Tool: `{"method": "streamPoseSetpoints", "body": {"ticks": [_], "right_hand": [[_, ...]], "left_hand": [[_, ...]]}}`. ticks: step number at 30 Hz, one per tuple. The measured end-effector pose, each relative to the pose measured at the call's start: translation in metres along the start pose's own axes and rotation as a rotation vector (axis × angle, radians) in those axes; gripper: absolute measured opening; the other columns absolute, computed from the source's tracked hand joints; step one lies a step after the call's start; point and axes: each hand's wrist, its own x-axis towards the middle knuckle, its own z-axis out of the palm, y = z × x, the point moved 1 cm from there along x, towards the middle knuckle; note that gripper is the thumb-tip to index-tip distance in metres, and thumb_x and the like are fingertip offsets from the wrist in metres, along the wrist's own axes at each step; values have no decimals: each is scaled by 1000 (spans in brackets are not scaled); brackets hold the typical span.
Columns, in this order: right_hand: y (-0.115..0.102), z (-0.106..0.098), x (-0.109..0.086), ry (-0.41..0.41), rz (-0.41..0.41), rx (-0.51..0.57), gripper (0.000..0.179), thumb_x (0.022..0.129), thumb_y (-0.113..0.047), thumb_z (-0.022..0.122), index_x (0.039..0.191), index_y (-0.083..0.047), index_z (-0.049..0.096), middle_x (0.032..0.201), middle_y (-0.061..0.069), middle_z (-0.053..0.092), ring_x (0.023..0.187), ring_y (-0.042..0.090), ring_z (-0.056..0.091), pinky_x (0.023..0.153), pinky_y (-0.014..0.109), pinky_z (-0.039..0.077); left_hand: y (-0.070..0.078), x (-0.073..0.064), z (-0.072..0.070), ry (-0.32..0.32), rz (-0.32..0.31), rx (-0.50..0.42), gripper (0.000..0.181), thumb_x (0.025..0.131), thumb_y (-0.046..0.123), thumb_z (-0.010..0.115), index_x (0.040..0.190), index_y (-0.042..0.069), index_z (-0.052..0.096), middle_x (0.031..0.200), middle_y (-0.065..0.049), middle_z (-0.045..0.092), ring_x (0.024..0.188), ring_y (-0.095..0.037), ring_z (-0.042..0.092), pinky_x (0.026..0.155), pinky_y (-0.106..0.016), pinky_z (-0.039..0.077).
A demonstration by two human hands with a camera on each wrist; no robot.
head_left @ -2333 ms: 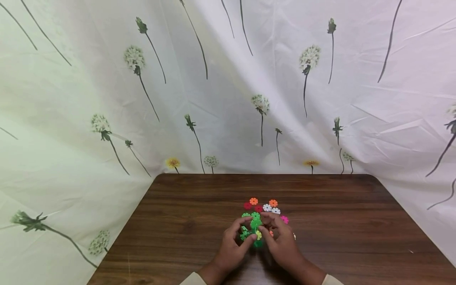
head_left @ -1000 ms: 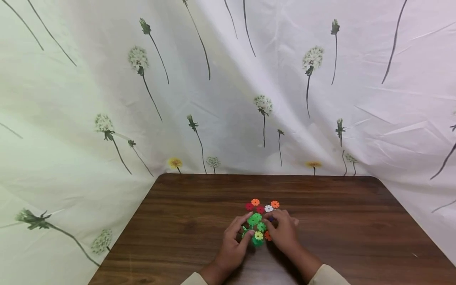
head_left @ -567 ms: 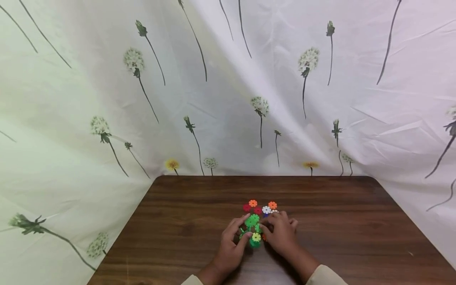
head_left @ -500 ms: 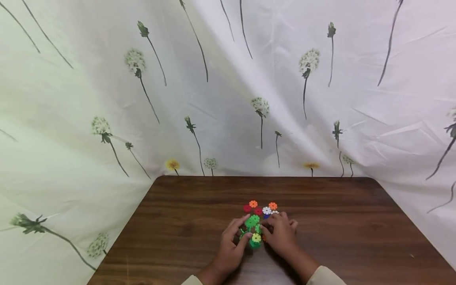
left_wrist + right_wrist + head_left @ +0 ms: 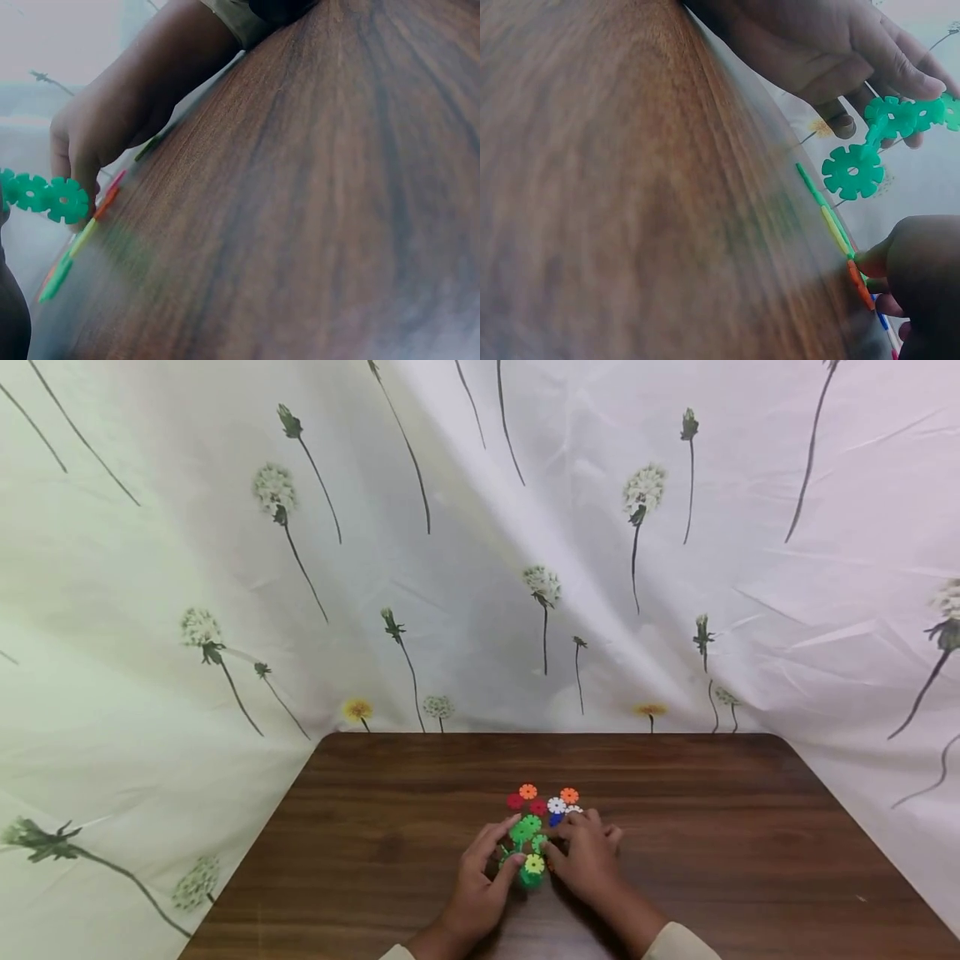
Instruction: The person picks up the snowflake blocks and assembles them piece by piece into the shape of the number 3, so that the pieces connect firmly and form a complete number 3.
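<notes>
My left hand [image 5: 477, 878] pinches several green notched flower discs [image 5: 895, 116] joined into a chain. In the right wrist view, one green disc [image 5: 853, 172] hangs at an angle from its lower end, above the table. My right hand [image 5: 590, 858] reaches down on the right, thumb and fingers bent and their tips low at the tabletop. Its thumb tip lies right at the edge of a loose green disc [image 5: 539, 842]; I cannot tell whether it grips that disc. A yellow disc [image 5: 534, 863] lies just in front, and an orange disc [image 5: 860, 285] lies beneath the fingers.
Behind the hands lie loose discs: orange [image 5: 528, 791], red [image 5: 537, 807], white [image 5: 556, 805] and blue [image 5: 556, 820]. They rest on a dark wood-grain table [image 5: 375, 827]. A pale cloth [image 5: 480, 568] printed with dandelions hangs behind the table's far edge.
My right hand has left the green chain and moved down and right to the loose discs. It has stayed there over the last half second. My left hand keeps hold of the chain.
</notes>
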Motion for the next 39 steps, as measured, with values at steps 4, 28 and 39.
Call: {"method": "streamPoseSetpoints", "body": {"ticks": [4, 28, 39], "right_hand": [[0, -1, -1, -19, 13, 11, 15, 89, -26, 92, 102, -21, 88, 92, -8, 65, 101, 19, 54, 90, 58, 29], [-7, -1, 4, -46, 91, 85, 11, 89, -19, 91, 99, -19, 88, 104, 0, 73, 120, 33, 55, 100, 73, 28], [-10, -2, 6, -68, 111, 130, 22, 86, -13, 92, 94, -17, 72, 105, 1, 74, 112, 29, 56, 95, 68, 31]], "left_hand": [[-1, -1, 1, 5, 22, 2, 53, 106, 5, 68, 155, 22, 59, 126, -4, 70, 103, -20, 65, 84, -28, 56], [2, -1, 0, 43, 7, 31, 52, 107, 10, 69, 155, 25, 58, 124, -11, 70, 103, -25, 66, 83, -27, 57], [4, -1, -1, 35, -69, 13, 55, 105, 7, 71, 153, 31, 59, 129, -4, 70, 104, -13, 63, 84, -26, 56]]}}
